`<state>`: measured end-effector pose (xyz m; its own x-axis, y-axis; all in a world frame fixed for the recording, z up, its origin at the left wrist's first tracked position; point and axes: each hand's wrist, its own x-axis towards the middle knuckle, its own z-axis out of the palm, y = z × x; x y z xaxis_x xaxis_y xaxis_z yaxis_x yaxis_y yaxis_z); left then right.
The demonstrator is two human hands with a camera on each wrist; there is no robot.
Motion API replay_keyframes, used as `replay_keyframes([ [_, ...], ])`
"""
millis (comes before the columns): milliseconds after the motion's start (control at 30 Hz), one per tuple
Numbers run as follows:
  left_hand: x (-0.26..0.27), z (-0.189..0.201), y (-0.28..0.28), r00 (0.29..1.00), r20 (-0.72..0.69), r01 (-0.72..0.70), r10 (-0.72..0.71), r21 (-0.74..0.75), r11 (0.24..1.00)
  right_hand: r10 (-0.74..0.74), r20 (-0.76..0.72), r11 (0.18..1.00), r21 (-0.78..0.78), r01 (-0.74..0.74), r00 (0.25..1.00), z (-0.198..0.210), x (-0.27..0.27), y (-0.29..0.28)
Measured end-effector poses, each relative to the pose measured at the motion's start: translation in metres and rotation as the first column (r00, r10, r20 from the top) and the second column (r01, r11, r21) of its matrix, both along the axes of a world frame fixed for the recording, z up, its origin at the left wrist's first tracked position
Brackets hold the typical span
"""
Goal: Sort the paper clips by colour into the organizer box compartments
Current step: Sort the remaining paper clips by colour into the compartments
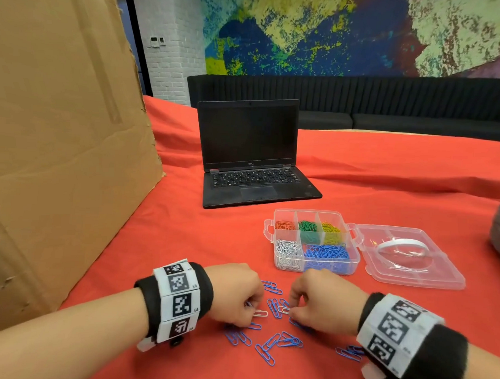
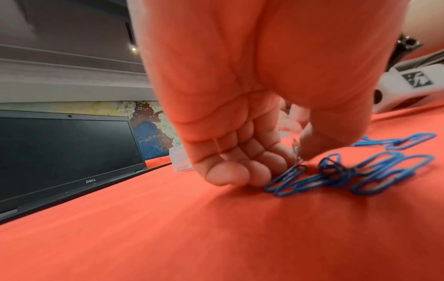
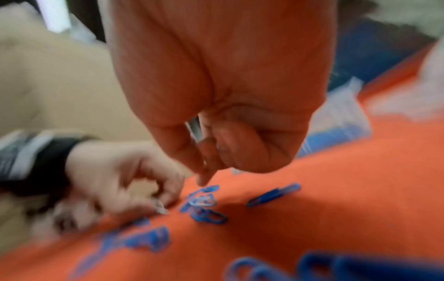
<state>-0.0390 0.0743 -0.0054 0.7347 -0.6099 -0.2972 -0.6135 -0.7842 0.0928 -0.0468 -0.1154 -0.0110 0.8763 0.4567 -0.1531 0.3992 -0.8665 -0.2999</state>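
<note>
With both hands curled, left hand pinching a white clip and right hand another, blue clips tangled nearby could ride along into the organizer box at one o'clock.

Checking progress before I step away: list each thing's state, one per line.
Organizer: open, lid flat beside it.
Laptop: open, screen dark.
Blue clips: loose on cloth.
White clip: at left hand fingers.
Right hand: curled, pinching a clip.
</note>
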Motion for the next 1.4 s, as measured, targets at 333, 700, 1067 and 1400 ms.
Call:
replay_keyframes([
  [333, 0.024, 0.015, 0.017, 0.975, -0.169, -0.183, 0.145, -0.233, 0.955, 0.026, -0.009, 0.988, -0.152, -0.028, 1.0, -0.004, 0.006, 0.0],
  [700, 0.078, 0.022, -0.02, 0.881, -0.229, -0.471, 0.414, -0.517, 0.715, -0.282, -0.354, 0.837, 0.363, 0.409, 0.892, 0.018, 0.033, -0.033],
  [1067, 0.091, 0.029, -0.019, 0.875, -0.132, -0.469, 0.465, -0.464, 0.751, -0.297, -0.554, 0.536, 0.578, 0.616, 0.778, 0.035, 0.08, -0.004],
  [1400, 0.025, 0.015, 0.046, 0.917, -0.282, -0.298, 0.282, -0.017, 0.954, -0.251, -0.506, 0.606, 0.583, 0.542, 0.825, 0.042, 0.076, -0.001],
])
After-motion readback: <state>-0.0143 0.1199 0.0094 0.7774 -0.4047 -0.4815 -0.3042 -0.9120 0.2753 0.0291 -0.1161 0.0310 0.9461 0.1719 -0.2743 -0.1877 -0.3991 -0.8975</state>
